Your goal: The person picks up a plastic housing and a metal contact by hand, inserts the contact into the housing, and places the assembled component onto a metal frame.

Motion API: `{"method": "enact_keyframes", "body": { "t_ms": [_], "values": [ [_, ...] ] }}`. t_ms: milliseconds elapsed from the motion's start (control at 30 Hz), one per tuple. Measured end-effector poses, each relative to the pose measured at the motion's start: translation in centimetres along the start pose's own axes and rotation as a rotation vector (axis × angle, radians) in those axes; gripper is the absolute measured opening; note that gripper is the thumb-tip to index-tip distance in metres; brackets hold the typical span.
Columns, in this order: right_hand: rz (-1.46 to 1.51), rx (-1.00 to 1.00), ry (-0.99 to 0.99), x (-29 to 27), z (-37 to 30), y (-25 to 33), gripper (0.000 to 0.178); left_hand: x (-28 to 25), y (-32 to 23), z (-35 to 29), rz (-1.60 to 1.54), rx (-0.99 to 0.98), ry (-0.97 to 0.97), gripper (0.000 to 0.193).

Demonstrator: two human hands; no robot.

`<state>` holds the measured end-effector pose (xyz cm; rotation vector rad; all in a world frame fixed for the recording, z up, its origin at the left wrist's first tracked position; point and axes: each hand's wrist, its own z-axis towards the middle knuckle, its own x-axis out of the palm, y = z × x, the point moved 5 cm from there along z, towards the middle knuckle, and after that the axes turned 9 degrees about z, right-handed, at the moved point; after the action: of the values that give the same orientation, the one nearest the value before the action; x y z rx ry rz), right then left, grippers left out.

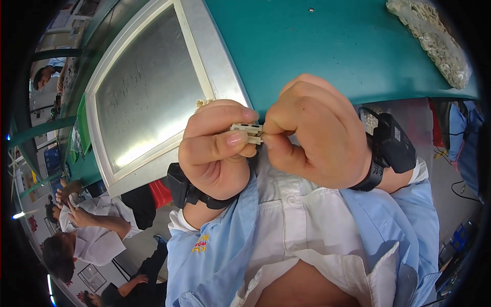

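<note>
Between the thumb and fingers of my left hand (217, 148) is a small cream plastic connector housing (247, 131) with slots along it. My right hand (319, 135) is closed in a pinch at the housing's right end. A thin, dark sliver shows between those fingertips and the housing, too small to name. Both hands are held up close together, above the near edge of the bench. Behind the left hand's knuckles, a few cream pieces (203, 104) peek out at the edge of a framed metal tray.
The pale-framed tray (192, 56) with a shiny metal base lies on the green bench (286, 46). At the far right sits a clear bag of small cream parts (434, 41). A red stool (160, 193) stands left of me. Another person (97, 230) works at the left.
</note>
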<state>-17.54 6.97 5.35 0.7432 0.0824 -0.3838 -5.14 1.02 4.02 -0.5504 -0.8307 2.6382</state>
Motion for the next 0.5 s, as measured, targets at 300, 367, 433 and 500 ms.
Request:
{"method": "enact_keyframes", "body": {
  "t_ms": [300, 367, 433, 500],
  "values": [
    [0.009, 0.042, -0.101, 0.66, -0.34, 0.22, 0.02, -0.12, 0.22, -0.09, -0.029, 0.019, -0.001, 0.019],
    [0.035, 0.081, -0.047, 0.53, -0.02, 0.1, 0.019, -0.19, 0.33, -0.17, -0.036, 0.016, -0.018, 0.018],
    [0.051, 0.098, -0.017, 0.42, 0.3, -0.11, 0.019, -0.21, 0.47, -0.33, -0.087, -0.049, -0.04, 0.017],
    [0.077, 0.111, -0.005, 0.22, 0.53, -0.4, 0.018, -0.26, 0.84, -0.55, -0.192, -0.18, -0.083, 0.016]
  ]
}}
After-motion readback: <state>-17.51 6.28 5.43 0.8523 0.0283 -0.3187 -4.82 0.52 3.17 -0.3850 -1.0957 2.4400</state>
